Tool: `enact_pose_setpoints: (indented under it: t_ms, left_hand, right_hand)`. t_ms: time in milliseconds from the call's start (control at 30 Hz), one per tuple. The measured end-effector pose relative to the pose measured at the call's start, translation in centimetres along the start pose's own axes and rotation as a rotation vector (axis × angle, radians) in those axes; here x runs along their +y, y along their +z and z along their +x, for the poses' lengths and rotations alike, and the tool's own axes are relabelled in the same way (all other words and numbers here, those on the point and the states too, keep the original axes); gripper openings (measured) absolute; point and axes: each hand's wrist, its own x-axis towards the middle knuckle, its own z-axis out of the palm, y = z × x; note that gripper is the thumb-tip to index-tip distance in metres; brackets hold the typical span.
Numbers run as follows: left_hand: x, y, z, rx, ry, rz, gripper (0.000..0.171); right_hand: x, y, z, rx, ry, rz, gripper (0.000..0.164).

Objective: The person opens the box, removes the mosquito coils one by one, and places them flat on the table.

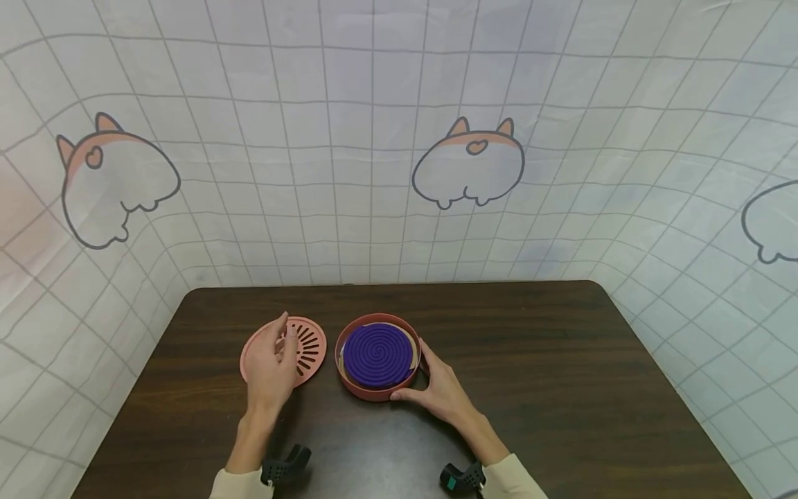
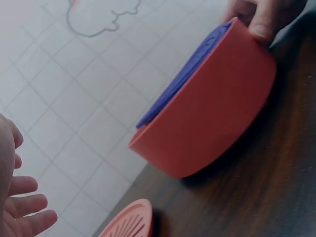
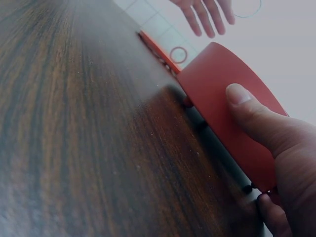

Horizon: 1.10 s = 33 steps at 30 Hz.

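A round red box (image 1: 369, 395) stands on the table with a purple mosquito coil (image 1: 377, 355) lying flat inside it. Tan edges show around the coil. My right hand (image 1: 439, 391) grips the box at its right side, its thumb (image 3: 247, 101) on the near wall and the other fingers farther round. To the left lies a pink slotted lid (image 1: 317, 344), with a small ring (image 3: 178, 55) standing up from it in the right wrist view. Over this lid hovers my left hand (image 1: 271, 364), fingers loosely extended and holding nothing; it covers the lid's middle.
The dark wooden table (image 1: 530, 374) has rounded far corners. Behind it and at both sides hangs a white gridded curtain (image 1: 349, 159) with cartoon animal prints. Each wrist wears a black camera mount (image 1: 285, 464).
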Motion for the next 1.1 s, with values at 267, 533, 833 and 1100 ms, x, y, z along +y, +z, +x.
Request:
enact_pose_setpoints:
  t_ms: [267,533,833,1100]
  left_hand:
    - [-0.4,1.3,-0.9,-0.090,-0.027,-0.028,0.048]
    - [-0.5,2.8,-1.7,-0.134,-0.015,-0.028,0.044]
    - [-0.3,4.4,-2.8,-0.264,-0.058,-0.066,0.047]
    - [-0.5,5.1,-3.4,-0.293,-0.080,-0.063,0.047]
  right_hand:
    - [0.1,0.0,0.0,0.004,-0.007,0.009,0.119]
    - [0.0,0.0,-0.1,-0.005,-0.002,0.007,0.119]
    - [0.1,0.0,0.1,-0.001,-0.005,-0.003,0.119]
    - [0.1,0.0,0.0,-0.005,-0.004,-0.003,0.120]
